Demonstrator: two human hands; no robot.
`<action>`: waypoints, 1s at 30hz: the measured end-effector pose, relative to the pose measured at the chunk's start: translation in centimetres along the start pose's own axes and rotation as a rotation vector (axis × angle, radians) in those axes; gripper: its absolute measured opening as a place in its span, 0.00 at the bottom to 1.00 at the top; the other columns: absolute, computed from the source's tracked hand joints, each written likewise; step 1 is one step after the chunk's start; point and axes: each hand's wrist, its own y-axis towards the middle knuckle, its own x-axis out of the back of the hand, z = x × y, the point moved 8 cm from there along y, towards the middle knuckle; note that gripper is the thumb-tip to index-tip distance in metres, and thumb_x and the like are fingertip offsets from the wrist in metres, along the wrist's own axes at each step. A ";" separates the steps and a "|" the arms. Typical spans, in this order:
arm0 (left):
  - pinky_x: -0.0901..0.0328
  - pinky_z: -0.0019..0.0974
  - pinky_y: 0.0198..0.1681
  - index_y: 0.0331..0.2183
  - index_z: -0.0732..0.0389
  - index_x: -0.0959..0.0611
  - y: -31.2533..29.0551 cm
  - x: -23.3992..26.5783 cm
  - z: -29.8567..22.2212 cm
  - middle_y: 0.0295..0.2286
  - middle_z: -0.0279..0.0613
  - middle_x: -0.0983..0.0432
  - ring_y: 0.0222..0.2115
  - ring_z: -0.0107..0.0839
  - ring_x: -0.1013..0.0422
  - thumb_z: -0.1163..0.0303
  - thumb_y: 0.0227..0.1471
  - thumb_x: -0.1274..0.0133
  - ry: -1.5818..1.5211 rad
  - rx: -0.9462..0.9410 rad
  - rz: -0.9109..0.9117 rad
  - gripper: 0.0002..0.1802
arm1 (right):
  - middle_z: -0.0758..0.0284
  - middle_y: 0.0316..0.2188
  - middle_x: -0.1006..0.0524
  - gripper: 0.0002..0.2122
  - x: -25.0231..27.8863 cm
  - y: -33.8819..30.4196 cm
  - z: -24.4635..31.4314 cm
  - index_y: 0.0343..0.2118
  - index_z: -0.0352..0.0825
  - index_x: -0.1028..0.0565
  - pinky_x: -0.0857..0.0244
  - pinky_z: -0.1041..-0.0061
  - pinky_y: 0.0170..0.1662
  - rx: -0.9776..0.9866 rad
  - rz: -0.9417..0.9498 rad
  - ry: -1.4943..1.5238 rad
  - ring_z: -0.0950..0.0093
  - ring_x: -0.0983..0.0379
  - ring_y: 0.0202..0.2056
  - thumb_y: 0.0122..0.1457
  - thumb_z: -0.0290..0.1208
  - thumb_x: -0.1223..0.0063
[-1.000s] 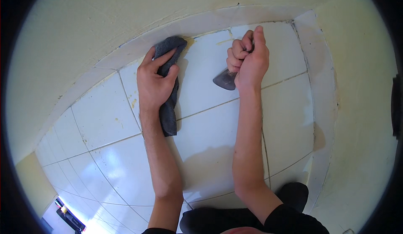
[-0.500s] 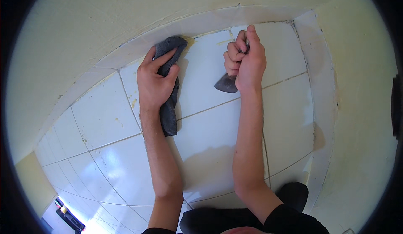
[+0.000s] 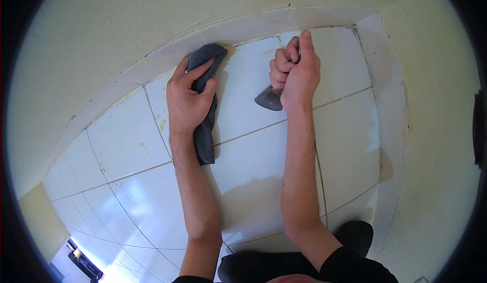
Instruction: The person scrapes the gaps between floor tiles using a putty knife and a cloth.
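My left hand (image 3: 187, 103) is closed round a dark grey cloth (image 3: 204, 148) on the white tiled floor (image 3: 248, 174). The cloth's upper end is bunched near the foot of the far wall, and its tail hangs down beside my wrist. To the right, my right hand (image 3: 304, 80) is wrapped in a fist round the handle of a scraper (image 3: 269, 99), thumb pointing away from me. The scraper's dark, flared blade sticks out below the fist toward the left; most of the handle is hidden by my fingers.
A pale tile skirting (image 3: 243, 23) runs along the far wall and turns down the right wall (image 3: 436, 130). Yellowish smears (image 3: 162, 124) mark the floor near the cloth. My dark-clothed knee (image 3: 355, 235) is at the bottom. Dark objects (image 3: 83, 265) lie at lower left.
The scraper's blade has swung slightly to the left and up as my right wrist turned. My left hand and the cloth have hardly moved.
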 end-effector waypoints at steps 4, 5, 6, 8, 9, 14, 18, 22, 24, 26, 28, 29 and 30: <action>0.36 0.41 0.58 0.46 0.61 0.14 0.0 0.2 -0.1 0.49 0.67 0.25 0.57 0.53 0.31 0.74 0.46 0.43 0.045 -0.025 -0.012 0.21 | 0.78 0.13 0.53 0.23 -0.7 -0.3 -0.1 0.22 0.44 0.47 0.72 0.78 0.16 0.028 -0.006 -0.023 0.84 0.62 0.14 0.72 0.53 0.65; 0.36 0.41 0.57 0.46 0.61 0.14 0.0 0.1 -0.1 0.48 0.67 0.24 0.57 0.53 0.31 0.74 0.46 0.43 0.040 -0.031 -0.009 0.21 | 0.78 0.13 0.53 0.23 -0.5 -0.2 -0.1 0.22 0.44 0.47 0.72 0.78 0.16 0.029 -0.007 -0.023 0.84 0.62 0.14 0.72 0.53 0.65; 0.36 0.41 0.57 0.46 0.61 0.14 0.0 0.1 -0.2 0.48 0.67 0.24 0.57 0.53 0.31 0.74 0.46 0.43 0.039 -0.032 -0.008 0.21 | 0.78 0.13 0.53 0.23 -0.3 -0.2 0.0 0.22 0.44 0.47 0.72 0.78 0.16 0.022 -0.001 -0.013 0.84 0.62 0.14 0.72 0.53 0.65; 0.36 0.41 0.58 0.46 0.60 0.14 0.1 0.1 -0.3 0.48 0.66 0.24 0.57 0.53 0.31 0.74 0.46 0.43 0.028 -0.029 -0.006 0.21 | 0.78 0.13 0.53 0.23 -0.5 -0.2 0.0 0.22 0.44 0.47 0.72 0.78 0.16 0.013 0.006 -0.004 0.84 0.62 0.14 0.72 0.53 0.65; 0.36 0.41 0.58 0.46 0.60 0.14 0.0 0.0 -0.3 0.48 0.66 0.24 0.57 0.53 0.31 0.74 0.46 0.43 0.028 -0.029 -0.006 0.21 | 0.78 0.13 0.53 0.23 -0.6 -0.3 0.1 0.22 0.44 0.47 0.72 0.78 0.16 0.026 -0.012 -0.015 0.84 0.62 0.14 0.72 0.53 0.65; 0.37 0.43 0.59 0.46 0.60 0.14 0.0 0.1 0.0 0.48 0.66 0.24 0.57 0.55 0.32 0.74 0.45 0.42 0.027 -0.025 -0.013 0.22 | 0.77 0.12 0.50 0.23 -0.3 -0.1 0.3 0.21 0.43 0.46 0.67 0.78 0.13 0.029 -0.007 0.027 0.84 0.57 0.11 0.72 0.51 0.64; 0.37 0.43 0.58 0.46 0.60 0.14 0.0 0.0 -0.2 0.47 0.67 0.24 0.57 0.56 0.32 0.74 0.45 0.42 0.052 -0.055 -0.020 0.22 | 0.78 0.13 0.53 0.23 -0.5 -0.2 0.2 0.22 0.44 0.47 0.71 0.78 0.16 0.049 -0.005 -0.042 0.85 0.62 0.14 0.72 0.53 0.65; 0.34 0.42 0.55 0.44 0.58 0.13 0.0 0.2 0.0 0.48 0.69 0.25 0.54 0.56 0.30 0.73 0.43 0.42 0.053 -0.064 -0.040 0.22 | 0.78 0.13 0.53 0.23 -1.6 -0.2 -0.2 0.22 0.44 0.47 0.71 0.78 0.16 0.023 0.094 -0.111 0.85 0.62 0.14 0.72 0.53 0.66; 0.30 0.41 0.51 0.43 0.56 0.12 0.1 0.4 0.0 0.49 0.70 0.26 0.52 0.57 0.28 0.73 0.41 0.41 0.044 -0.080 -0.053 0.22 | 0.78 0.13 0.53 0.23 -1.1 -0.3 0.2 0.22 0.44 0.47 0.71 0.78 0.16 0.069 0.051 -0.075 0.85 0.61 0.14 0.72 0.53 0.66; 0.31 0.41 0.52 0.43 0.56 0.12 0.1 0.2 0.1 0.48 0.71 0.26 0.53 0.57 0.28 0.73 0.41 0.41 0.018 -0.054 -0.051 0.22 | 0.78 0.13 0.52 0.24 -0.7 -0.4 0.6 0.22 0.43 0.47 0.71 0.78 0.16 0.108 0.011 -0.040 0.85 0.61 0.14 0.72 0.53 0.67; 0.30 0.41 0.51 0.43 0.56 0.12 0.1 0.3 0.1 0.49 0.71 0.27 0.52 0.56 0.27 0.72 0.41 0.41 0.049 -0.078 -0.058 0.22 | 0.78 0.13 0.53 0.24 -1.7 -0.3 -0.7 0.21 0.44 0.47 0.71 0.78 0.16 -0.047 0.115 -0.073 0.84 0.62 0.14 0.72 0.54 0.67; 0.30 0.41 0.51 0.43 0.56 0.12 0.1 0.3 0.0 0.49 0.72 0.27 0.51 0.56 0.27 0.72 0.41 0.41 0.079 -0.104 -0.065 0.22 | 0.78 0.13 0.53 0.24 -1.6 -0.3 -0.7 0.21 0.44 0.47 0.71 0.78 0.16 -0.047 0.113 -0.072 0.84 0.62 0.14 0.72 0.54 0.67; 0.30 0.41 0.51 0.43 0.56 0.12 0.0 0.3 0.0 0.49 0.72 0.27 0.51 0.56 0.27 0.72 0.41 0.41 0.079 -0.105 -0.063 0.22 | 0.78 0.13 0.52 0.24 -1.2 -0.4 -0.5 0.21 0.44 0.47 0.70 0.78 0.15 -0.036 0.075 0.018 0.84 0.61 0.13 0.71 0.53 0.65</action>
